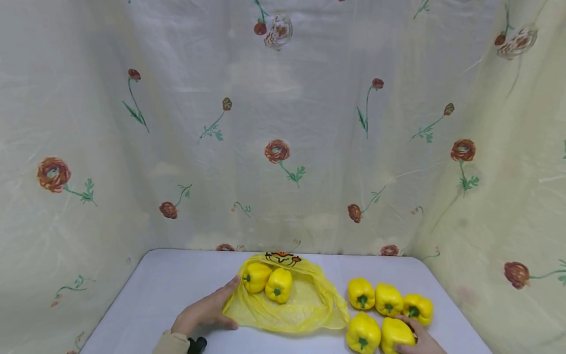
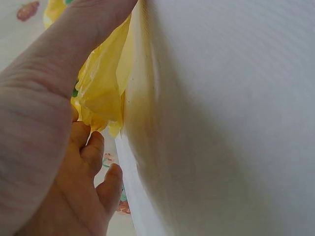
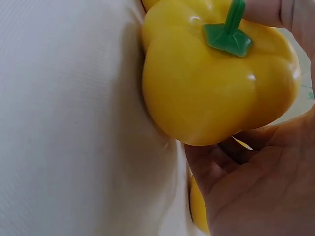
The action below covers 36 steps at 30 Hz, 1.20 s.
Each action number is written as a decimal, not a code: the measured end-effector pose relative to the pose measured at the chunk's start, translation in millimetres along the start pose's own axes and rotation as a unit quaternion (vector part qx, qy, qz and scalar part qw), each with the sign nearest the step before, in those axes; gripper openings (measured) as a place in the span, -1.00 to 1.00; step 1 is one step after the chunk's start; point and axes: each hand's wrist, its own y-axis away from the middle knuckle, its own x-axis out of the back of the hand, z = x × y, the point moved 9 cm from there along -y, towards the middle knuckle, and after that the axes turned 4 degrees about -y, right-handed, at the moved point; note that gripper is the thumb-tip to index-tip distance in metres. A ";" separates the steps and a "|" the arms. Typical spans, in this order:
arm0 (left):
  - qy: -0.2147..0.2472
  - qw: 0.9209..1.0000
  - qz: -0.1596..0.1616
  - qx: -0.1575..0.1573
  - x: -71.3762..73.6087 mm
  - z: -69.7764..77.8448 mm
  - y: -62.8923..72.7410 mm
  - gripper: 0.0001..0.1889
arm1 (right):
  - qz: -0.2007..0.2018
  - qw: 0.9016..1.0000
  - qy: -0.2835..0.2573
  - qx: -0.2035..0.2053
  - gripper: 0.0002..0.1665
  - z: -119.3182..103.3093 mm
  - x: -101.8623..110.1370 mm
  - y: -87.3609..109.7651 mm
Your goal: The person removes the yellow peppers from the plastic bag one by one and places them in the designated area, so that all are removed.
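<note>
The left hand (image 1: 208,309), fingers spread, touches the yellow bag (image 1: 309,297) just to its right, 2 peppers (image 1: 278,286) inside. 4 loose peppers (image 1: 362,332) lie left of and beyond the right hand (image 1: 420,339), which grasps a 5th pepper (image 1: 395,334). Bagging looks under half done, 5 remaining outside.

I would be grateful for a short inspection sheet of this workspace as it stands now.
Surface: pale tabletop, with the bag and peppers on it.
Job's things: yellow bag, its mouth open, with two yellow peppers inside; five more peppers to its right, three behind two.
Clutter: nothing seen.
Hands: left hand touches the bag's left side, thumb and fingers apart; right hand grips the front-row right pepper. A dark object by the left wrist is too partial to identify.
Cables: nothing seen.
Surroundings: flower-printed curtain behind and on both sides.
</note>
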 end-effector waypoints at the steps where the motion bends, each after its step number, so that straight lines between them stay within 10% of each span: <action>1: 0.001 1.000 0.000 0.001 -0.1 0.0 0.2 0.31 | 0.000 1.000 0.000 0.000 0.08 -0.2 -0.4 -0.1; 17: 0.009 1.000 0.003 0.006 2.5 4.8 2.5 0.31 | -0.006 0.999 -0.009 -0.036 0.31 0.1 -4.7 3.0; 36: 0.000 1.000 0.002 -0.004 2.8 6.7 3.7 0.29 | -0.074 0.990 -0.065 0.098 0.27 -34.4 2.0 13.5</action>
